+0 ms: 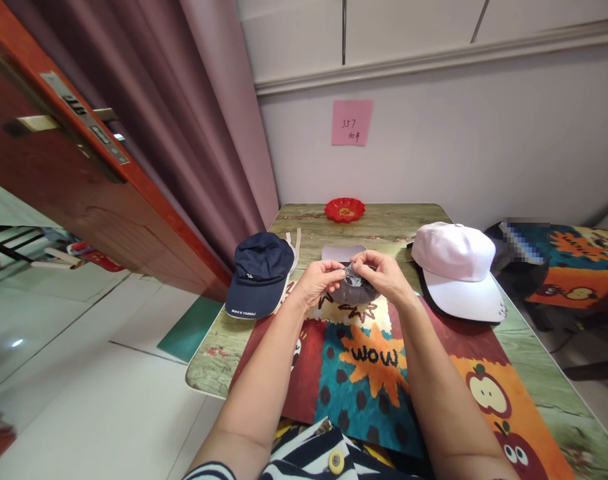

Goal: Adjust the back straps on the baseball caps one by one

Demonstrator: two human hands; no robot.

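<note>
A grey baseball cap (358, 294) sits in front of me at the middle of the table, its paler brim (337, 253) pointing away. My left hand (318, 283) pinches the near left edge around the cap's back opening. On the other side, the fingertips of my right hand (383, 274) are closed on the same back edge, close to the left fingertips. Whether a strap or a buckle lies between the fingers is too small to make out. To the left rests a navy cap (263, 267); to the right, a white cap (454, 257) lies on top of something black.
A red scalloped dish (345, 209) stands at the table's far edge. A colourful mat (369, 387) covers the near part of the wooden-patterned table (209, 360). A pink note (352, 123) is stuck to the wall behind. An open door (129, 220) stands at the left.
</note>
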